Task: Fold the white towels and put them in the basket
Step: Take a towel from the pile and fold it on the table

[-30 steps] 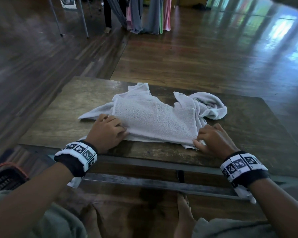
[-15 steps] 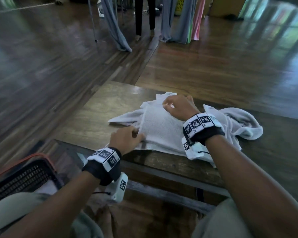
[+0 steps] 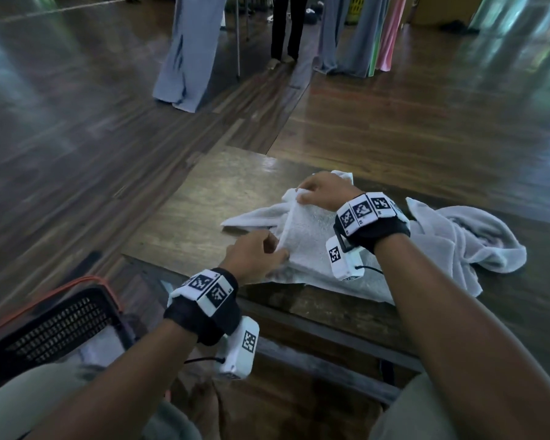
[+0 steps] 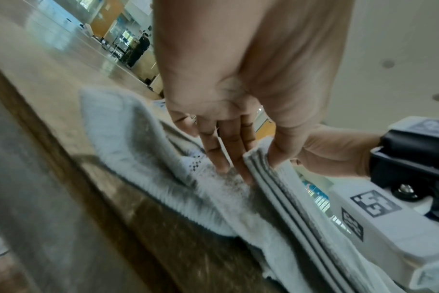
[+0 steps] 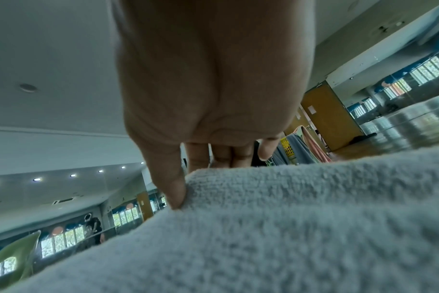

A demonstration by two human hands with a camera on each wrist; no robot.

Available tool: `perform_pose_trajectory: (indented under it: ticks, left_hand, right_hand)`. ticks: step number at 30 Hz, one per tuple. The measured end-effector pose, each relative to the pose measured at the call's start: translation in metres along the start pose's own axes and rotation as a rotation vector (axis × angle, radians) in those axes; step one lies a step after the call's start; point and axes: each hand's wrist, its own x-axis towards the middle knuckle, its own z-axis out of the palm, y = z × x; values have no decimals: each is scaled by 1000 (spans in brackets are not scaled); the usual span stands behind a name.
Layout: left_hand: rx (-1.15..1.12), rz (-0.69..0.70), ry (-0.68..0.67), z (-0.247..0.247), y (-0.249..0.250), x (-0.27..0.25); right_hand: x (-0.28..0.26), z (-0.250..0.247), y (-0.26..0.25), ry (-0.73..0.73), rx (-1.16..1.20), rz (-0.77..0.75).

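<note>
Towel (image 3: pixel 311 239), white and terry, lies folded into a thick pad on the near left part of a wooden table (image 3: pixel 185 230), on top of looser white cloth that spreads out beneath it. The person's left hand (image 3: pixel 254 255) pinches the pad's near left corner, thumb on top and fingers slid under the stacked layers (the left wrist view shows several neat edges lying one on another). The right hand (image 3: pixel 323 192) reaches across to the far left corner and pinches it between thumb and fingers, so both hands hold the same folded edge. To the right of the pad, a second towel (image 3: pixel 477 246) lies crumpled and unfolded on the table, touching or overlapping the cloth under the pad; where one piece ends and the other begins cannot be told. A dark mesh basket (image 3: pixel 54 322) with an orange rim stands on the floor to the person's left, below the table edge, with something pale showing inside it, possibly a towel already put away. Judged from this, the task is partway through: one towel looks folded or nearly so and ready to be carried down to the basket, while at least the crumpled one is left to fold and stow. Beyond the table stretch a polished wooden floor and hanging fabrics (image 3: pixel 188 52).
</note>
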Motion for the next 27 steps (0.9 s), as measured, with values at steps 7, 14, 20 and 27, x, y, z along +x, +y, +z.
perform_pose_trajectory:
  ticks: [7, 14, 20, 27]
  left_hand:
    - [-197, 116, 339, -49, 27, -15]
    - [-206, 391, 550, -55, 62, -33]
    - [-75, 578, 397, -4, 87, -37]
    - [251, 750, 224, 68, 113, -38]
  right_hand:
    - [-21, -43, -11, 300, 138, -129]
    - [-62, -71, 4, 401, 247, -154]
    - [-97, -62, 56, 227, 533, 13]
    - [-108, -55, 118, 227, 575, 179]
